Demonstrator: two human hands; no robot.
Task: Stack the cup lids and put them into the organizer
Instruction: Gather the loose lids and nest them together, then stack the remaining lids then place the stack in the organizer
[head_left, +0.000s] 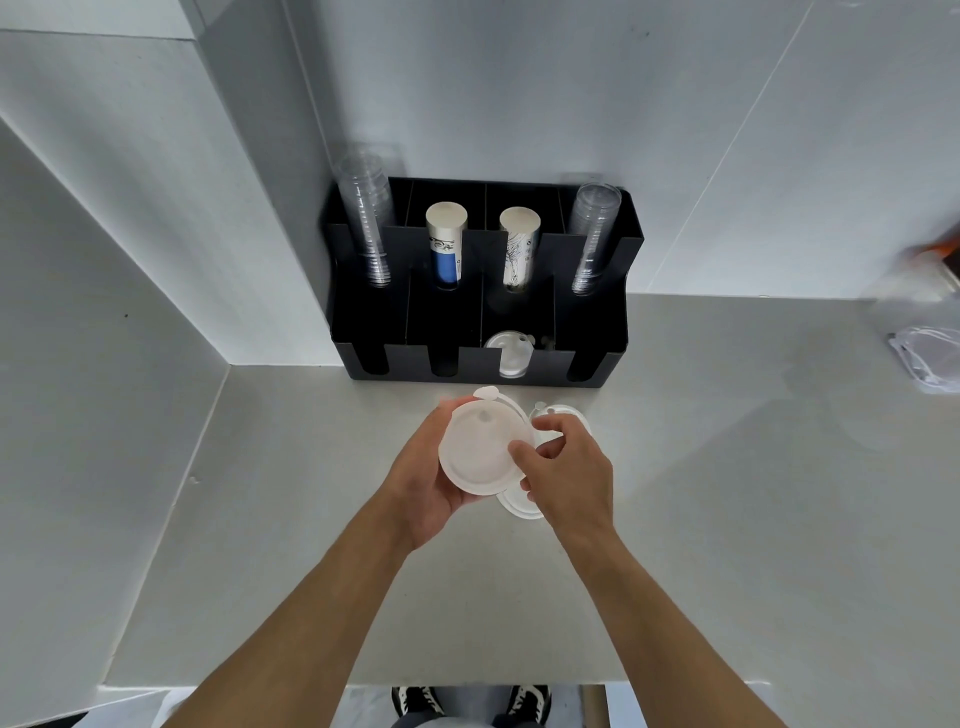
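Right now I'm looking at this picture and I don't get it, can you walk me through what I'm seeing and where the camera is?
The camera sits on a person's head and looks down, so the two bare arms coming in from the bottom are the wearer's own. There is no machine here.

The left hand holds a white cup lid, perhaps a small stack. The right hand meets it, its fingers resting on the lid's edge. More white lids lie on the pale counter just under the hands.

Against the wall stands a black organizer with slots. The back slots hold clear cup stacks at either end and paper cup stacks between them. One front slot already holds lids. The blurred items at the far right I cannot identify.
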